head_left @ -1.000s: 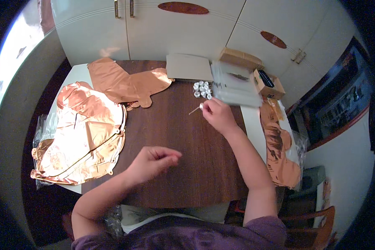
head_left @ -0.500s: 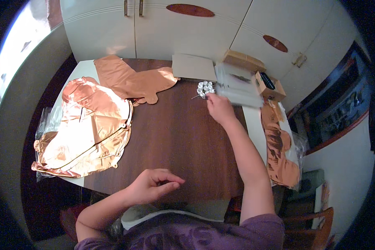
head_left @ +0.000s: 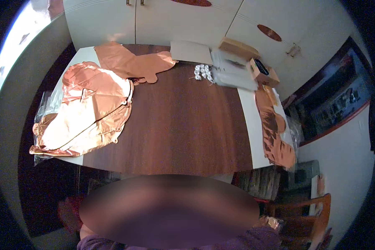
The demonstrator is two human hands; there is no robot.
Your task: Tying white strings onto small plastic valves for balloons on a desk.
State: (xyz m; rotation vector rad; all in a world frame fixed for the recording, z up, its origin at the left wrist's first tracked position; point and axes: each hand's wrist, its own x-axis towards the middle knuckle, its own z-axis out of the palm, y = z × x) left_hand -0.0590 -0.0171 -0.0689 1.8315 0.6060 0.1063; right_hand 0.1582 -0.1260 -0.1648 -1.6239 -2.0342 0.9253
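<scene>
My two arms lie drawn in toward my body at the lower edge, smeared under a blurred oval. My hands and fingers cannot be made out, nor whether they hold anything. A cluster of small white coils [head_left: 203,73] rests at the far side of the brown table [head_left: 183,121]. Large copper foil balloons [head_left: 87,112], flat and creased, cover the table's left side. Behind them is another flat copper foil balloon [head_left: 133,64]. By my right side, next to the chair, a shiny crumpled piece [head_left: 273,223] shows; its kind is unclear.
Clear plastic bags [head_left: 235,75] lie at the far right, by a cardboard box [head_left: 265,73] with a dark item in it. Folded copper foil [head_left: 275,129] lines the right edge. A grey-white card [head_left: 190,52] leans near the cabinets [head_left: 187,23]. A wooden chair [head_left: 316,216] stands lower right.
My right hand has left the white coils and come back toward my body. My left hand has also dropped from the table's near edge. The whole table sits higher in view.
</scene>
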